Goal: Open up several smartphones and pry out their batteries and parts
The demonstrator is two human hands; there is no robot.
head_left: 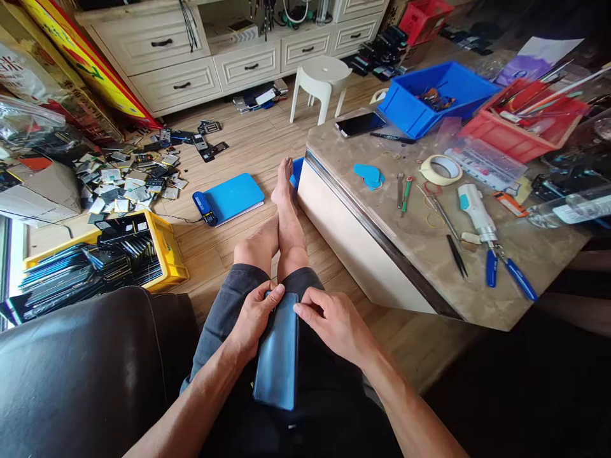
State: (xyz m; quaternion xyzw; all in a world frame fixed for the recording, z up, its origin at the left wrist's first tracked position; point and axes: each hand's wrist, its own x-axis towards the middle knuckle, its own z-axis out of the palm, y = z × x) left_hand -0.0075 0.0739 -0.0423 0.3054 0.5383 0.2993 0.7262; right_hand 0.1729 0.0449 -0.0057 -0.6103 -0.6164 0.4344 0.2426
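Note:
A smartphone [277,356] with a shiny blue-grey surface rests upright-lengthwise over my lap. My left hand [255,321] grips its upper left edge, the thumb lying near the top corner and the fingers curled beneath. On the opposite side, my right hand [337,323] is closed, with thumb and forefinger pinched at the phone's upper right edge. Whether a small part sits between those fingertips is hidden. The phone's lower end lies free of both hands, above my dark shorts [224,318].
To the right, a table [405,254] carries blue-handled pliers [513,277], tweezers [457,256], a tape roll [442,170], a blue bin [401,111] and a red bin [501,137]. A yellow crate [169,248] full of phones stands left, beside a dark leather armrest [86,369].

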